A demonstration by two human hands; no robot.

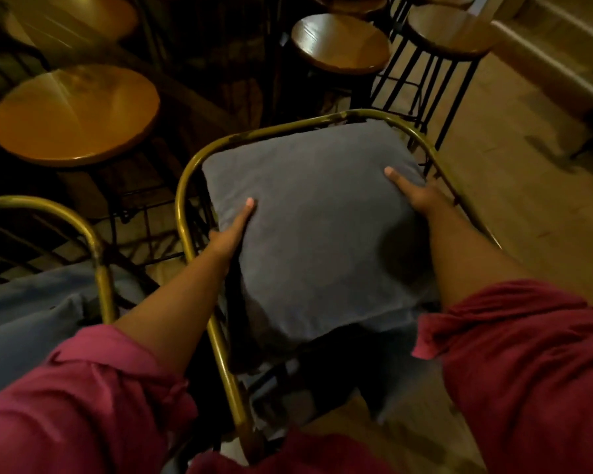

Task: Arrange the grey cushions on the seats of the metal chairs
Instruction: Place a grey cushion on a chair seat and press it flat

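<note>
I see the grey cushion (315,230) inside the brass-coloured frame of the metal chair (185,186). Left hand (231,230) and right hand (416,195) grip its opposite edges, thumbs on top.

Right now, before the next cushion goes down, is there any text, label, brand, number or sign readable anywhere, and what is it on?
None: no readable text in this view.
Grey cushion, held by the left hand and the right hand: plain fabric, no tag or label showing.
Brass-coloured metal chair frame: no markings visible.
Round wooden tabletop and wooden stools: bare, blurred, dim.
</note>
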